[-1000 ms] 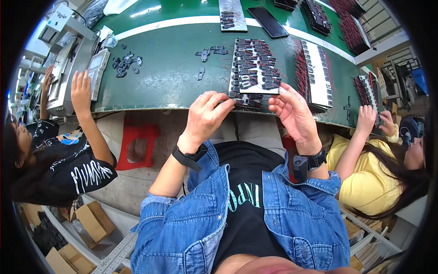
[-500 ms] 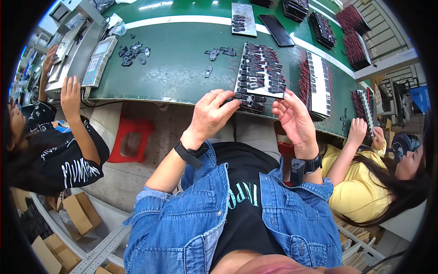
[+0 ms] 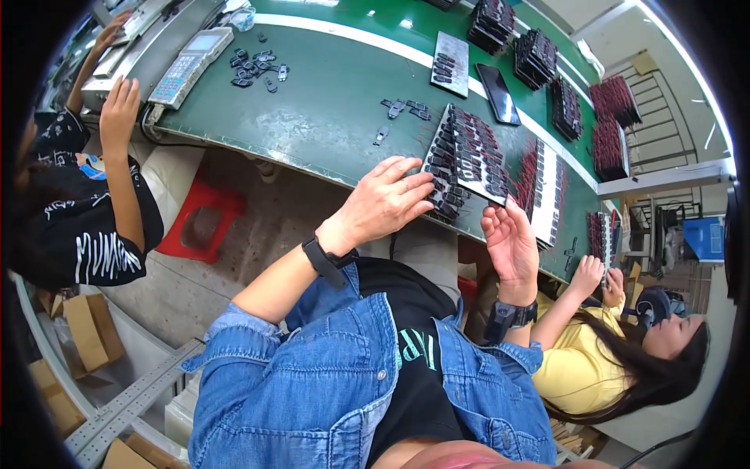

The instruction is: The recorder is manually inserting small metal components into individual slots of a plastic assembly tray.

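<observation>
A white plate [image 3: 471,173] carries rows of small black parts with red wires, on top of another layer of black parts [image 3: 447,205] at the table's near edge. My right hand [image 3: 512,241] has its fingers curled at the plate's near right corner, gripping it there. Stretched toward the stack's near left side, my left hand [image 3: 387,194] lies with its fingers extended, their tips against the black parts. Nothing shows held in it, though its thumb is hidden. Several loose black parts [image 3: 397,108] lie beyond it on the green table [image 3: 312,102].
A phone [image 3: 498,94] and a metal plate [image 3: 450,66] lie behind the stack. To the right stands another wired plate [image 3: 548,195]; at far left are black parts [image 3: 254,69] and a keypad device [image 3: 190,69]. Co-workers sit at both sides; a red stool [image 3: 201,219] is at left.
The view has turned, so the table appears slanted. My left hand's fingers have straightened along the stack's side. The upper plate looks more tilted, with my right hand still at its corner.
</observation>
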`<state>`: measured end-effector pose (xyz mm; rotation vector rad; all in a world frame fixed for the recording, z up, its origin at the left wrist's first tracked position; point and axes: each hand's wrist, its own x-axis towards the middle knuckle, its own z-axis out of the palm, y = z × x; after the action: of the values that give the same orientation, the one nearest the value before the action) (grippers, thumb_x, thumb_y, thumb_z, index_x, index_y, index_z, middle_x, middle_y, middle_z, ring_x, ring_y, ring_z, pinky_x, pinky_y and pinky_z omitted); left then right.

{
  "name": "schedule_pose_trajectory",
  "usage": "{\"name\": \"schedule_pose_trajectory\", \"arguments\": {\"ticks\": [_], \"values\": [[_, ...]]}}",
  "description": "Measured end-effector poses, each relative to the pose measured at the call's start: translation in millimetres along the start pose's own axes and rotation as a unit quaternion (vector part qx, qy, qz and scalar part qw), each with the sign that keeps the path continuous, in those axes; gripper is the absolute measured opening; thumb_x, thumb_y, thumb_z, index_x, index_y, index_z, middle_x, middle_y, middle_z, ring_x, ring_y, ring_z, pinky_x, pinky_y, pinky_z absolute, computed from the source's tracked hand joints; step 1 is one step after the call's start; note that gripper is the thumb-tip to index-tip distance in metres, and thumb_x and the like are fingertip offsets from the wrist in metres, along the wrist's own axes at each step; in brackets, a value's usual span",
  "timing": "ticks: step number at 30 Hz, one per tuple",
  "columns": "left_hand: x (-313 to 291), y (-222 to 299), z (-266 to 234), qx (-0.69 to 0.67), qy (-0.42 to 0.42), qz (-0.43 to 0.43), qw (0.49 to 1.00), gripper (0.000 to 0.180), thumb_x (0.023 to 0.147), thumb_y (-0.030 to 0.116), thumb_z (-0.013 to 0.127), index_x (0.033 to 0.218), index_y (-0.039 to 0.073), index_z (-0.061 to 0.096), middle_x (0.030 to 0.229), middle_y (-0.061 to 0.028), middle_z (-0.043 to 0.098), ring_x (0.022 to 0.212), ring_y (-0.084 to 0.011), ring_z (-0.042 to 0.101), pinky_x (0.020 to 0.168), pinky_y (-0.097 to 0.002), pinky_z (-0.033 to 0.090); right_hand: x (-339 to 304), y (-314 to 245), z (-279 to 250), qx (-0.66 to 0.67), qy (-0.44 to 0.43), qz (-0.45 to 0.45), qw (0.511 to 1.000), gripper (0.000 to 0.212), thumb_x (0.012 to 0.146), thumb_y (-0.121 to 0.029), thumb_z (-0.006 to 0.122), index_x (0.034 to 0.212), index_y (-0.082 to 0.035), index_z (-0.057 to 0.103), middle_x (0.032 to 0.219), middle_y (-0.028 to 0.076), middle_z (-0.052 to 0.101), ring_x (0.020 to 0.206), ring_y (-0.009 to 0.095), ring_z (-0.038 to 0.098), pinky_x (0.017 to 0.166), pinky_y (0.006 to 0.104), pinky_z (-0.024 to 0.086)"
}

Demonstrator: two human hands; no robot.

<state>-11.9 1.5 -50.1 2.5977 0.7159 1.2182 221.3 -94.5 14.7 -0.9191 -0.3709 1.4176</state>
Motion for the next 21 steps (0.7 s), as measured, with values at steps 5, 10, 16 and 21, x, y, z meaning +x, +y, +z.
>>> {"name": "schedule_pose_trajectory", "arguments": {"ticks": [5, 10, 16, 21], "values": [[2, -1, 6, -0.013, 0.032, -0.008, 0.999, 0.024, 0.087, 0.026, 0.071, 0.101, 0.006, 0.071, 0.112, -0.0062, 0.069, 0.118, -0.0257, 0.058, 0.104, -0.0424, 0.043, 1, 1, -2, 0.011, 0.001, 0.002, 1.000, 0.017, 0.098, -0.013, 0.059, 0.109, -0.001, 0.062, 0.095, 0.010, 0.070, 0.091, 0.021, 0.066, 0.080, 0.0311, 0.057], [12, -9, 4, -0.003, 0.062, -0.023, 0.998, 0.022, 0.088, 0.024, 0.070, 0.100, 0.006, 0.071, 0.111, -0.0071, 0.068, 0.117, -0.0267, 0.058, 0.104, -0.0442, 0.043, 1, 1, -2, 0.008, 0.009, -0.004, 1.000, 0.018, 0.098, -0.013, 0.058, 0.107, 0.001, 0.062, 0.095, 0.010, 0.070, 0.089, 0.021, 0.066, 0.079, 0.0312, 0.056], [3, -30, -6, 0.020, 0.113, -0.077, 0.990, 0.015, 0.087, 0.017, 0.069, 0.096, 0.005, 0.071, 0.105, -0.0079, 0.070, 0.113, -0.0280, 0.060, 0.102, -0.0445, 0.044, 7, -2, -2, 0.032, 0.001, 0.002, 0.999, 0.018, 0.098, -0.012, 0.057, 0.108, 0.002, 0.061, 0.096, 0.011, 0.069, 0.090, 0.021, 0.066, 0.079, 0.0313, 0.056], [-2, -36, -4, -0.025, 0.130, -0.115, 0.985, 0.012, 0.087, 0.014, 0.068, 0.094, 0.004, 0.072, 0.098, -0.0086, 0.072, 0.108, -0.0291, 0.062, 0.098, -0.0432, 0.047, 1, 9, 4, -0.005, -0.005, 0.012, 1.000, 0.026, 0.097, -0.010, 0.060, 0.120, 0.000, 0.055, 0.102, 0.012, 0.068, 0.091, 0.022, 0.067, 0.081, 0.0324, 0.058]]}}
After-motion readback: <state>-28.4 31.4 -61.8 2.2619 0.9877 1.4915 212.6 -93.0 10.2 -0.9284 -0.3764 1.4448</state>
